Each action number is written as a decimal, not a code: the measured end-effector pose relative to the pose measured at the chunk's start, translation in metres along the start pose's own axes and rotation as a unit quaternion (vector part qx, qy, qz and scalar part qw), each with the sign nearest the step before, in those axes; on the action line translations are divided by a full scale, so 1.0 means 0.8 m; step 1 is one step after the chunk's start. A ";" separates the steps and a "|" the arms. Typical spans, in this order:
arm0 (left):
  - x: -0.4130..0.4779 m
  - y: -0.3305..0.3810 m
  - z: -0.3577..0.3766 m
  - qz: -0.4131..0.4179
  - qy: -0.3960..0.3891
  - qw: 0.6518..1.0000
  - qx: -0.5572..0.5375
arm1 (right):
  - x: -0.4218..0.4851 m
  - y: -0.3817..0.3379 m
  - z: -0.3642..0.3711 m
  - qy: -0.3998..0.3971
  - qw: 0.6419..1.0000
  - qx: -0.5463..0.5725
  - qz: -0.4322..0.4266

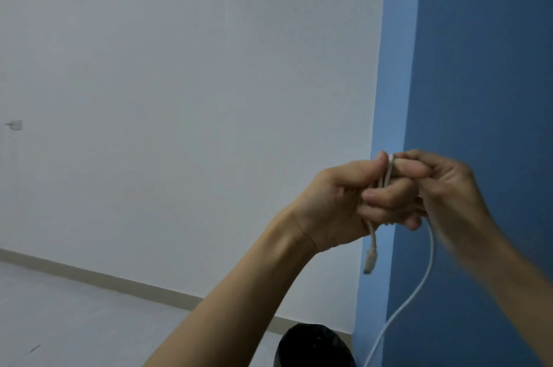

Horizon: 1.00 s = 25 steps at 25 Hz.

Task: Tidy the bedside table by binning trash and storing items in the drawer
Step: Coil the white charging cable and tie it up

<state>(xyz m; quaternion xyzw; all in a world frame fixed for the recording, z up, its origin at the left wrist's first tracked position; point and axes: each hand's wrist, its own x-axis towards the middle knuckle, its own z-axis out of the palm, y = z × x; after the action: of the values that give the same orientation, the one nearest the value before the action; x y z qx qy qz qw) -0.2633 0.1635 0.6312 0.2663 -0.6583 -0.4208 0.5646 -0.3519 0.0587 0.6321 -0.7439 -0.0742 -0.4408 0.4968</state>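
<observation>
- Coiling seems the step: both hands meet mid-right of frame, cable [431,259] between them.
- L hand [344,202] is curled round the loops; R hand [446,184] pinches the strand up top.
- Cable's prob. light, limp and springy, so loops may pop open; best gripped at mid-bundle.
- Plug [370,260] dangles under L hand; tail runs off bottom edge, near bin [311,345].

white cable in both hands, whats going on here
A person holds a white cable up in front of the wall with both hands. The left hand grips a few turns of it, with the plug end dangling below. The right hand pinches the cable at the top, apparently coiling it. The loose length trails down past a black bin at the bottom edge.
</observation>
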 end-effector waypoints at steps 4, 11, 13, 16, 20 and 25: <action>0.001 -0.003 -0.009 0.027 0.040 0.999 0.017 | -0.016 0.014 0.010 -0.018 0.997 -0.036 0.071; -0.008 0.007 -0.018 0.086 0.120 0.984 0.096 | -0.056 -0.003 0.009 -0.167 0.945 -0.273 0.070; -0.007 0.007 -0.018 0.072 0.132 0.980 0.130 | -0.065 -0.015 0.009 -0.185 0.887 -0.423 -0.008; -0.009 0.000 -0.013 0.006 0.127 0.970 0.207 | -0.059 -0.049 -0.006 -0.115 0.805 -0.545 -0.203; -0.011 -0.002 -0.006 -0.031 0.043 0.970 0.236 | -0.029 -0.079 -0.033 -0.120 0.823 -0.492 -0.257; -0.008 0.001 0.001 -0.042 -0.015 0.987 0.158 | -0.001 -0.067 -0.033 -0.067 0.966 -0.202 -0.149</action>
<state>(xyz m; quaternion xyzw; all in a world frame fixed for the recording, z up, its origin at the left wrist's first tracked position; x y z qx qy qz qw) -0.2625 0.1692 0.6288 0.3731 -0.7128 -0.3391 0.4876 -0.3974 0.0644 0.6708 -0.8374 -0.1269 -0.4646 0.2583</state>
